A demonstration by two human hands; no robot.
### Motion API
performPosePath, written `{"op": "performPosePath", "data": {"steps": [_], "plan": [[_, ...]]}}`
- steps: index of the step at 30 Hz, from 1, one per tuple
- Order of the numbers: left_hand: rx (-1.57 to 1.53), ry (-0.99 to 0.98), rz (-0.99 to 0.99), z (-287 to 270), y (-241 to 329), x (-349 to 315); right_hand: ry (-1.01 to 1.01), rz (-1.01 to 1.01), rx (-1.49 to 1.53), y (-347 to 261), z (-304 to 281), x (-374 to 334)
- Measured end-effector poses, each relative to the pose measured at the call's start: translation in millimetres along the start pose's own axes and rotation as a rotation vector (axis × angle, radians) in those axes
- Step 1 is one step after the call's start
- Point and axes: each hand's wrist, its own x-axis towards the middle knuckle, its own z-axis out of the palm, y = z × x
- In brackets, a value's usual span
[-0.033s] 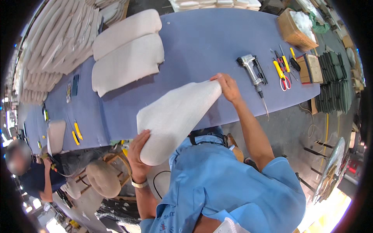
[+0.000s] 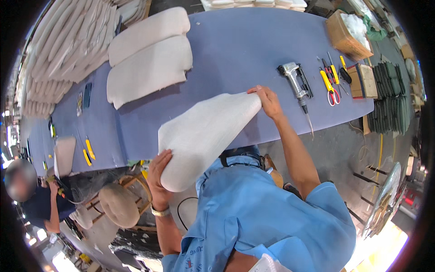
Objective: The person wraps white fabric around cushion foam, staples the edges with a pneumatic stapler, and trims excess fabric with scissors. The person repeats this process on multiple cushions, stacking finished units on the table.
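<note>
A pale fabric-covered padded panel (image 2: 206,136) is held tilted above the near edge of the blue-covered table (image 2: 226,50). My left hand (image 2: 160,174) grips its lower left end, fingers over the top face. At the far right corner, my right hand (image 2: 266,100) pinches the panel with the thumb and fingers; the underside is hidden. Two more pale padded panels (image 2: 152,65) lie side by side on the table beyond. To the right of my right hand rests a silver staple gun (image 2: 297,81) with a hose end hanging over the edge.
Yellow-handled scissors (image 2: 329,86) and screwdrivers lie at the right, beside a small box (image 2: 361,80) and a carton of white stuffing (image 2: 346,36). Large stacks of pale panels (image 2: 63,50) fill the left. A co-worker (image 2: 38,204) works at the lower left near a round cushioned stool (image 2: 118,205).
The panel and both hands have shifted very slightly, with my left hand a little further left and up. The grip of both hands stays the same.
</note>
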Motion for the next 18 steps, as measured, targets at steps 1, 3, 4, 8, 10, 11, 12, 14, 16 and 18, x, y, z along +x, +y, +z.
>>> {"op": "performPosePath", "data": {"steps": [1,3,4,8,10,11,12,14,16,18], "plan": [[0.003,0.003,-0.052,3,-9,-8,-0.039,0.038,0.101,10,2,-2],[0.005,0.036,-0.137,13,-31,-12,-0.109,0.09,0.292,15,6,6],[-0.043,0.036,-0.206,21,-54,-25,-0.082,0.106,0.359,15,11,7],[-0.517,0.094,-0.353,65,-127,-71,-0.009,0.183,0.417,-8,29,29],[-0.449,0.048,-0.345,75,-128,-67,0.066,0.203,0.321,-16,22,31],[-0.421,0.034,-0.353,87,-123,-70,0.113,0.19,0.268,-20,14,27],[-0.31,-0.006,-0.405,89,-100,-60,0.155,0.174,0.211,-20,4,23],[-0.268,-0.07,-0.4,112,-96,-59,0.16,0.074,0.146,-6,-30,6],[-0.227,-0.102,-0.33,137,-100,-69,0.186,0.078,0.061,15,-57,-20],[-0.08,-0.183,-0.31,135,-88,-66,0.174,0.184,0.172,58,-76,-51]]}}
